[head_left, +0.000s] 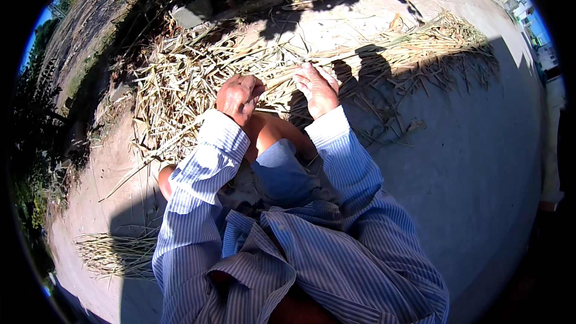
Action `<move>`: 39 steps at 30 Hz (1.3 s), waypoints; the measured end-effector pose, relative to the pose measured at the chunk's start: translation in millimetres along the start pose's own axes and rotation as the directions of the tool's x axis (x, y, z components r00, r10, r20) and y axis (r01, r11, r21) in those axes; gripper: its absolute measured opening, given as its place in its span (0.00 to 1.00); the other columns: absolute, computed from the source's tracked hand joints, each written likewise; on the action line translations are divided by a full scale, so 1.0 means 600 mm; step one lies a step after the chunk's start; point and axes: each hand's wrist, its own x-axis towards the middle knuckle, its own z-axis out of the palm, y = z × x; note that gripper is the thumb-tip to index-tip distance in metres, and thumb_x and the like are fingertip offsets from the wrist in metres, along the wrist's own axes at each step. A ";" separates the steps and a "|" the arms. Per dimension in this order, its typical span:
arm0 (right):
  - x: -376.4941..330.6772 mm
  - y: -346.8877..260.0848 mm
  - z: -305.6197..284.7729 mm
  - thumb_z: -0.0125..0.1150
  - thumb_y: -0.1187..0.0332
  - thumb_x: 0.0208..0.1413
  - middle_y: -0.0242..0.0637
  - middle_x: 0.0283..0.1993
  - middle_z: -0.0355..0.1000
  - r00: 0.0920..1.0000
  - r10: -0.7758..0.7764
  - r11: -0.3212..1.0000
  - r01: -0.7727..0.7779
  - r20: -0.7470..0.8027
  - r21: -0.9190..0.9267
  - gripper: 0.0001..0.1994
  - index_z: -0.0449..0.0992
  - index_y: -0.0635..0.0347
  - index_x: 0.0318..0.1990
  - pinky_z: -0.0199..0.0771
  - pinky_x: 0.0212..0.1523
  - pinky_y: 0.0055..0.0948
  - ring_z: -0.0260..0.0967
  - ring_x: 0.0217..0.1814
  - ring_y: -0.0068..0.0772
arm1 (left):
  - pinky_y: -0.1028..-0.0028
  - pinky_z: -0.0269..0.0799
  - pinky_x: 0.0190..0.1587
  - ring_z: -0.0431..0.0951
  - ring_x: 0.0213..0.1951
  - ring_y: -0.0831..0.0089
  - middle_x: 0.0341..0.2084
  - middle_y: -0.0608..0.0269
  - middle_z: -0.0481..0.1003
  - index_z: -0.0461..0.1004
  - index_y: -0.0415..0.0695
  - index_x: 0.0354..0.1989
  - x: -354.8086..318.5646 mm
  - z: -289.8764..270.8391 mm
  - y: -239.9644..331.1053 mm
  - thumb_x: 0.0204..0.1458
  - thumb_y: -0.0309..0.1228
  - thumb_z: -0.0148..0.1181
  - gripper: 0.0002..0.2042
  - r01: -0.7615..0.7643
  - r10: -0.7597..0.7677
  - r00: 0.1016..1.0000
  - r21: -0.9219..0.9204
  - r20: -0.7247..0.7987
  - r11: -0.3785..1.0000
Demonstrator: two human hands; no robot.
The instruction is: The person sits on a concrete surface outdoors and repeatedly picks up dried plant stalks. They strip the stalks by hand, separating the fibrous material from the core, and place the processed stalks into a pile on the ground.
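A strand of pale dry straw (279, 79) runs between my two hands, over my bare knee. My left hand (240, 99) is closed around its left end, knuckles up, and the fingers hide the grip. My right hand (317, 89) lies against its other end with fingers stretched out and slightly apart. Just beyond the hands, a long bundle of straw stalks (414, 48) reaches toward the far right. Loose, tangled straw (174, 90) is heaped to the left of my left hand.
A smaller straw bundle (114, 255) lies at the near left, partly in shadow. A stone block (193, 12) sits beyond the heap, by shaded branches. Concrete ground (456, 162) stretches to the right; planted soil (84, 30) borders the far left.
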 end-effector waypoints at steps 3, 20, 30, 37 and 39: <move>-0.006 -0.005 0.000 0.60 0.65 0.57 0.40 0.37 0.76 0.993 -0.075 0.997 0.075 0.094 0.003 0.12 0.72 0.64 0.43 0.71 0.34 0.22 0.74 0.36 0.28 | 0.66 0.70 0.31 0.75 0.28 0.60 0.23 0.55 0.76 0.74 0.41 0.29 0.012 -0.004 -0.002 0.48 0.35 0.63 0.10 0.284 -0.279 0.957 -0.060 0.081 0.957; 0.007 -0.060 -0.066 0.60 0.68 0.56 0.42 0.40 0.74 0.933 -0.337 0.941 0.333 0.128 0.055 0.15 0.69 0.67 0.48 0.74 0.40 0.25 0.73 0.38 0.30 | 0.80 0.64 0.25 0.68 0.22 0.85 0.18 0.71 0.72 0.74 0.39 0.27 0.022 -0.088 -0.070 0.50 0.30 0.65 0.08 0.504 -0.255 0.845 -0.537 0.471 0.677; 0.099 -0.116 -0.239 0.62 0.67 0.54 0.31 0.30 0.75 0.979 -0.195 0.959 0.203 -0.059 0.198 0.07 0.76 0.59 0.36 0.73 0.24 0.16 0.72 0.30 0.19 | 0.80 0.61 0.25 0.65 0.22 0.85 0.18 0.71 0.70 0.73 0.39 0.25 -0.029 -0.122 -0.117 0.50 0.29 0.65 0.09 0.515 -0.309 0.831 -0.429 0.463 0.742; 0.067 -0.134 -0.261 0.63 0.61 0.54 0.29 0.37 0.75 0.964 -0.173 0.948 0.218 -0.200 0.231 0.10 0.75 0.56 0.38 0.73 0.40 0.24 0.72 0.41 0.20 | 0.78 0.62 0.27 0.66 0.23 0.82 0.17 0.71 0.70 0.72 0.39 0.24 -0.013 -0.078 -0.111 0.50 0.34 0.64 0.12 0.552 -0.301 0.794 -0.417 0.529 0.723; 0.064 -0.075 -0.178 0.61 0.59 0.56 0.32 0.42 0.73 0.992 -0.117 0.982 0.107 0.054 0.153 0.14 0.72 0.58 0.45 0.66 0.52 0.31 0.69 0.47 0.26 | 0.78 0.62 0.27 0.66 0.22 0.82 0.17 0.71 0.69 0.72 0.39 0.25 -0.022 -0.127 -0.090 0.51 0.34 0.64 0.12 0.512 -0.342 0.804 -0.273 0.487 0.815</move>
